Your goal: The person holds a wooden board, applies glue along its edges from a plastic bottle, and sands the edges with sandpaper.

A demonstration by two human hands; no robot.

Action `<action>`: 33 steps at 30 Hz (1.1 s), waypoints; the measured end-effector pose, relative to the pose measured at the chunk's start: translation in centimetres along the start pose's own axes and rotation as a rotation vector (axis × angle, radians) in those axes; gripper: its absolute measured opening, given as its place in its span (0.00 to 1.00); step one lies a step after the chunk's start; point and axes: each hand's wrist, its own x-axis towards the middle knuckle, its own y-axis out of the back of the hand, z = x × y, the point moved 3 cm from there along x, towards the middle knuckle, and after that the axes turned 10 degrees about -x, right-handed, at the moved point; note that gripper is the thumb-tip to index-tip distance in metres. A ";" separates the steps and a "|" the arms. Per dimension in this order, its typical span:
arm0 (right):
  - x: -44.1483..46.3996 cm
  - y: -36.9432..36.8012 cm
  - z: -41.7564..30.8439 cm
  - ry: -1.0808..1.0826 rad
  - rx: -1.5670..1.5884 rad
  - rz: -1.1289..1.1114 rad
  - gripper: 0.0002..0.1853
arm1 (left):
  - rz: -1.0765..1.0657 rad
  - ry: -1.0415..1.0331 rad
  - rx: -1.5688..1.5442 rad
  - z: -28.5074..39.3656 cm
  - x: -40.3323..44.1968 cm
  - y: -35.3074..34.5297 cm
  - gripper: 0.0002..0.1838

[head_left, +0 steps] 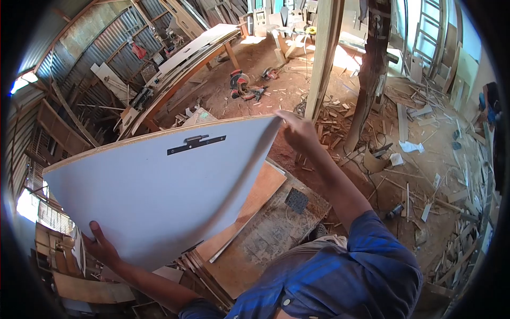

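Observation:
A large white panel (159, 196) with a bare wood edge is held up, tilted, in front of me. Near its upper edge a black metal hinge (196, 144) is fixed flat to the white face. My right hand (298, 130) grips the panel's upper right corner. On the lower left edge my left hand (101, 245) holds on, thumb on the white face and fingers hidden behind. Part of another dark fitting (192, 246) shows at the panel's lower edge. Beneath the panel lies a brown board (260, 194) on a worn workbench (255, 236).
A dark square block (297, 200) sits on the workbench. Wooden posts (325, 58) rise ahead to the right. Red power tools (241, 85) lie on the dirt floor, near a long table (196, 53) with boards. Wood scraps (414, 122) and a cable litter the right side.

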 end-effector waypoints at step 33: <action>-26.5 -5.1 15.5 -1.027 0.364 -0.655 0.29 | 0.112 0.194 -0.095 0.4 -2.9 4.0 0.46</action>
